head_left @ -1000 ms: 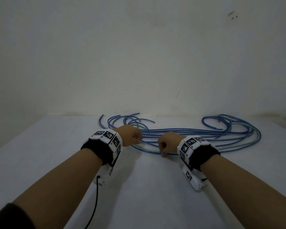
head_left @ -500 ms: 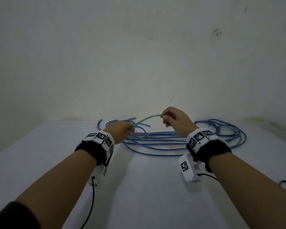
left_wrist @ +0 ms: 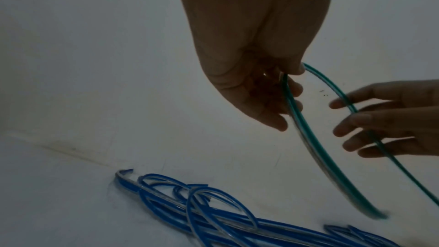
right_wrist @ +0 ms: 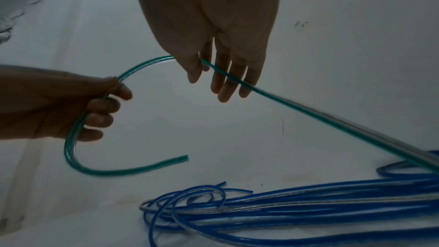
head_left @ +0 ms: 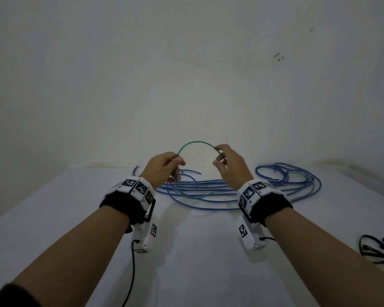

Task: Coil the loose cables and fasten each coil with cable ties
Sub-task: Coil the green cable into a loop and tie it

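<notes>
A green cable [head_left: 196,142] arches above the table between my two hands. My left hand [head_left: 167,166] grips it with curled fingers, and its free end [right_wrist: 185,157] curls below that hand. My right hand [head_left: 222,159] pinches the cable between thumb and forefinger, the other fingers loose. From there the green cable [right_wrist: 308,115] runs down into the pile of blue cables [head_left: 208,194] lying loose on the table. The wrist views show the same grip: left hand [left_wrist: 280,89], right hand [right_wrist: 202,67], green cable [left_wrist: 308,138], blue cables [left_wrist: 213,213].
The white table [head_left: 197,262] ends at a pale wall [head_left: 186,74] just behind the pile. A small black tangle [head_left: 372,249] lies at the right edge; what it is I cannot tell. Thin black leads hang from both wrist cameras.
Both hands have risen off the pile with the green cable. The stretch between them, almost straight half a second ago, now bows up into an arch.
</notes>
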